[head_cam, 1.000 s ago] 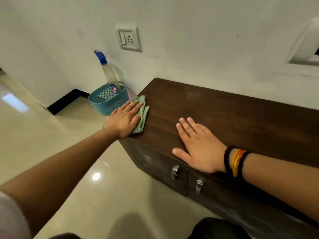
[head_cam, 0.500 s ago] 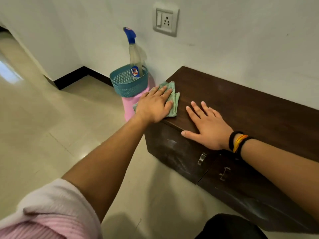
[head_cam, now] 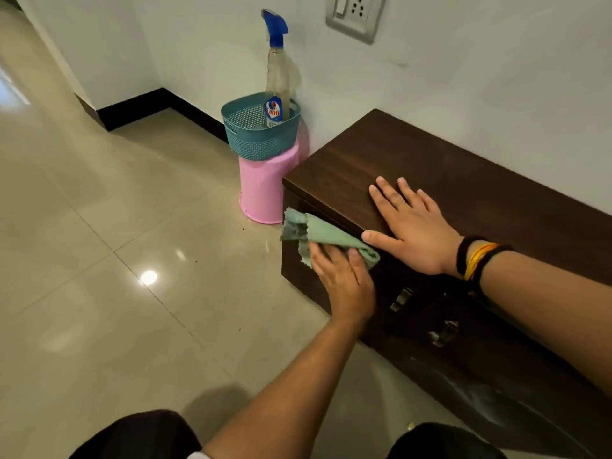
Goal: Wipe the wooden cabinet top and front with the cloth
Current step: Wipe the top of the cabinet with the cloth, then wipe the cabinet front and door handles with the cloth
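Observation:
A low dark wooden cabinet [head_cam: 463, 180] stands against the white wall, its front facing me with metal drawer handles [head_cam: 400, 298]. My left hand [head_cam: 344, 279] presses a crumpled green cloth [head_cam: 318, 231] against the cabinet's front, just below the top edge near the left corner. My right hand [head_cam: 410, 226] lies flat and spread on the cabinet top near its front edge, holding nothing. Black and orange bands circle the right wrist.
Left of the cabinet a teal basket [head_cam: 255, 140] holding a blue-capped spray bottle [head_cam: 276, 77] sits on a pink upturned bucket [head_cam: 261, 190]. A switch socket [head_cam: 354, 11] is on the wall. Glossy beige floor tiles [head_cam: 116, 260] spread left; my knees show at the bottom.
My left hand has carried the cloth off the cabinet's top left corner and down onto its front face. The right hand stays flat on top. The view has shifted.

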A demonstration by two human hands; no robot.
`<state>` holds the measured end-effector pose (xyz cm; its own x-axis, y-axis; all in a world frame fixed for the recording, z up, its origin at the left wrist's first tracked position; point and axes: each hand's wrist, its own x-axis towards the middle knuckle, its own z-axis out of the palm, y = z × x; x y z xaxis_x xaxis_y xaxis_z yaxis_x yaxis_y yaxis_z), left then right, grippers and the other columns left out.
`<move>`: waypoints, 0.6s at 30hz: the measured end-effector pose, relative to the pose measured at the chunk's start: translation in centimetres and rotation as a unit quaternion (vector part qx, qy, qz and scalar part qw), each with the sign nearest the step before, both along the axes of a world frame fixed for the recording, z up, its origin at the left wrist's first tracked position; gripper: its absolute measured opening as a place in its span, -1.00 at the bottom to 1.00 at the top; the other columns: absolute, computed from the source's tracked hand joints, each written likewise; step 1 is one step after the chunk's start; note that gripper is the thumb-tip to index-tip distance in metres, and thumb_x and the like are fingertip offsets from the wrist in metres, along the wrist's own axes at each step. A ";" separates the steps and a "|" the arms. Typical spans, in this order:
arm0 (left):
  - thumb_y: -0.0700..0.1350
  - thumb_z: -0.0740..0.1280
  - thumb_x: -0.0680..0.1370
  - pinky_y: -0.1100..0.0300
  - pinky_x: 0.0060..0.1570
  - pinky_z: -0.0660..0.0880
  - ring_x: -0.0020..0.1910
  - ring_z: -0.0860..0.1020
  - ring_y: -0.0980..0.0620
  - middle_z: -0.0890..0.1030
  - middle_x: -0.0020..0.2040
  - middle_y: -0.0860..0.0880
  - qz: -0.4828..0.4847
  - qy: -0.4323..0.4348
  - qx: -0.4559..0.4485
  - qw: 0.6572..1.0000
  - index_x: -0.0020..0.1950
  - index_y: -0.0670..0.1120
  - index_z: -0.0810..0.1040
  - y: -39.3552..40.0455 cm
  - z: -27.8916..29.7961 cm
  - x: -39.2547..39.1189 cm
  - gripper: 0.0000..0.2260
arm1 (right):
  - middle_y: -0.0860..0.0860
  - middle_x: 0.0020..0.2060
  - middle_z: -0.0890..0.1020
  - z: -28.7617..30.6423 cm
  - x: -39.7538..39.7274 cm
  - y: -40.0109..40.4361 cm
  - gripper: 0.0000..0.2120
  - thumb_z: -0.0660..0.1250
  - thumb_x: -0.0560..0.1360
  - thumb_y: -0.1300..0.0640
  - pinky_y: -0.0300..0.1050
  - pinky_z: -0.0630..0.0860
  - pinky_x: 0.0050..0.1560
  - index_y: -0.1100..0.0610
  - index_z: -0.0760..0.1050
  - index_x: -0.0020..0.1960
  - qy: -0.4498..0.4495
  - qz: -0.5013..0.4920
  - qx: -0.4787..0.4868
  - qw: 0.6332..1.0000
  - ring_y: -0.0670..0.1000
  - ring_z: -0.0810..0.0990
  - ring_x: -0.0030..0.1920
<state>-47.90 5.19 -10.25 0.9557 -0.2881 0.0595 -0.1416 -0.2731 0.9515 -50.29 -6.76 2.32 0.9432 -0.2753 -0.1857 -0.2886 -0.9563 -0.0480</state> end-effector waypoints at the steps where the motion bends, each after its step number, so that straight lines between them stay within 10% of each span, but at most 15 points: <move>1: 0.22 -0.05 0.61 0.08 0.49 -0.08 0.56 0.06 -0.25 0.07 0.59 -0.28 0.031 0.015 -0.026 0.999 0.60 -0.27 0.03 -0.4 0.8 0.3 -0.28 | -0.04 0.64 -0.19 0.0 0.2 -0.1 -0.07 -0.20 0.43 -0.53 0.16 -0.20 0.58 -0.04 -0.21 0.64 -0.004 0.003 0.000 1.000 0.11 -0.24 0.62; 5: 0.05 0.03 0.48 -0.06 0.51 -0.04 0.61 0.04 -0.12 0.08 0.63 -0.14 0.210 0.166 -0.184 0.946 0.63 -0.15 0.02 -2.2 6.2 7.5 -0.27 | -0.12 0.62 -0.24 0.3 0.5 -0.7 -0.18 -0.20 0.46 -0.51 0.11 -0.26 0.57 -0.19 -0.25 0.62 -0.003 0.044 0.000 0.999 0.04 -0.28 0.61; 13: 0.13 -0.01 0.51 -0.20 0.54 -0.03 0.61 -0.07 -0.11 -0.07 0.64 -0.13 0.070 0.045 -0.146 0.986 0.64 -0.10 -0.02 -1.8 -0.4 2.4 -0.28 | -0.21 0.63 -0.14 0.3 2.3 -0.2 -0.36 -0.20 0.57 -0.41 0.17 -0.21 0.58 -0.27 -0.14 0.61 -0.021 0.089 0.043 0.995 -0.02 -0.24 0.62; 18: 0.08 -0.03 0.50 -0.04 0.51 0.08 0.53 0.14 -0.05 0.14 0.60 -0.11 0.214 0.028 -0.154 0.964 0.63 -0.07 0.11 -2.3 2.2 9.5 -0.32 | -0.19 0.64 -0.12 0.1 4.8 1.2 -0.21 -0.01 0.48 -0.52 0.22 -0.19 0.57 -0.27 -0.13 0.61 -0.021 0.022 0.025 0.999 0.05 -0.21 0.63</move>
<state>-38.44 2.91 -8.02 0.9873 0.1571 0.0238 -0.0244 0.0017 0.9997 -45.47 -5.56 2.43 0.9614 -0.2245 -0.1588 -0.2429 -0.9641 -0.1075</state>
